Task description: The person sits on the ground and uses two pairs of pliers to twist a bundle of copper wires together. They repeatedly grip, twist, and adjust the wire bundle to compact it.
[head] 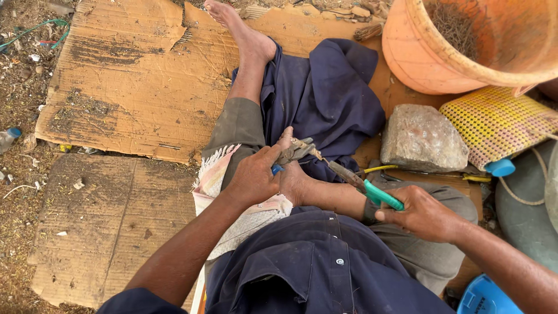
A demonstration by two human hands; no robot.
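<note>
Closest to me, at the bottom of the head view, I see dark blue work clothing (314, 261) over the lap, and my two forearms reach out from it. My right hand (421, 215) is clenched around the green grip of a long pair of pliers (349, 174), whose rusty metal shaft runs up and left across a folded leg. My left hand (256, 174) is closed around a small rusty metal piece (293, 152) with a bit of blue showing under the palm (I cannot tell what that blue part belongs to). The plier nose meets this metal piece just beside my left thumb, right above the bare foot (290, 174) tucked in under both hands. A pale fringed cloth (218, 168) lies under the left wrist, over the knee.

A little further out, to the right, a rough grey stone (423, 138) sits on the ground, with a yellow woven mat (500, 122) touching its right side and a blue cap (501, 167) just below the mat. A blue plastic container (485, 296) shows at the lower right corner.

Further still, the other leg stretches away over flattened cardboard (128, 81), the bare foot at the top edge. An orange plastic tub (465, 46) stands tilted at the top right, near the stone. Dirt and litter border the cardboard on the left.
</note>
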